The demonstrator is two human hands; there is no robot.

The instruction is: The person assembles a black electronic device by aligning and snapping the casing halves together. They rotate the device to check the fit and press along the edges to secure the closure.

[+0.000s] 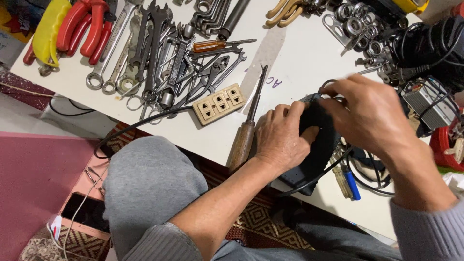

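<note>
Two hands [328,125], black device [316,145] clasped between

A white desk [299,53] carries a heap of steel wrenches [150,43], red-handled pliers [82,26] beside a yellow tool [48,31], and a beige three-socket outlet strip [220,103]. Just right of the strip lies a wooden-handled tool [244,140]. An amber-handled screwdriver [212,46] rests farther back, a blue-handled screwdriver [352,183] at the near edge.
</note>
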